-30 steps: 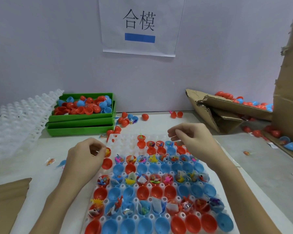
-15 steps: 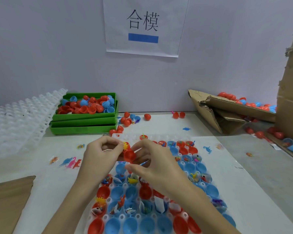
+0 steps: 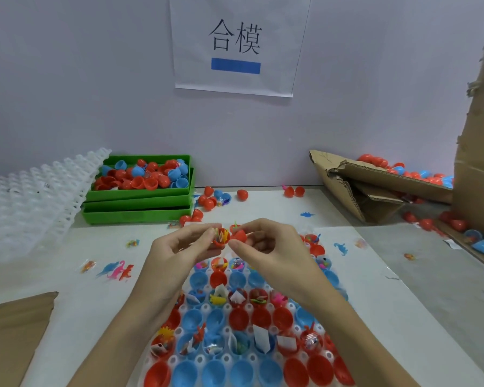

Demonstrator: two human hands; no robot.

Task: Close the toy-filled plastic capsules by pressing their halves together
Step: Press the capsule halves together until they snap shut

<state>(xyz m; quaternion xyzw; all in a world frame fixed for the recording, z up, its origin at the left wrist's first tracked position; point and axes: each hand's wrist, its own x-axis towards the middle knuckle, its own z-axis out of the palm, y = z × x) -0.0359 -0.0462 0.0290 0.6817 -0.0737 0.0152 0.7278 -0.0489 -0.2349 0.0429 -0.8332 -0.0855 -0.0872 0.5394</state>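
Paper sign (image 3: 236, 46) on wall; torn cardboard box (image 3: 375, 188) at table's back right; brown cardboard sheet (image 3: 11, 331) front left.

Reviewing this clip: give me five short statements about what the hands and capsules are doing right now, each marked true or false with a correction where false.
1. The left hand holds a red half with a toy in it. True.
2. The right hand holds a blue half. False: its half is red.
3. The two halves are already joined. False: they are still separate.
4. The green bin holds red and blue halves. True.
5. Both hands rest on the tray. False: they are raised above it.
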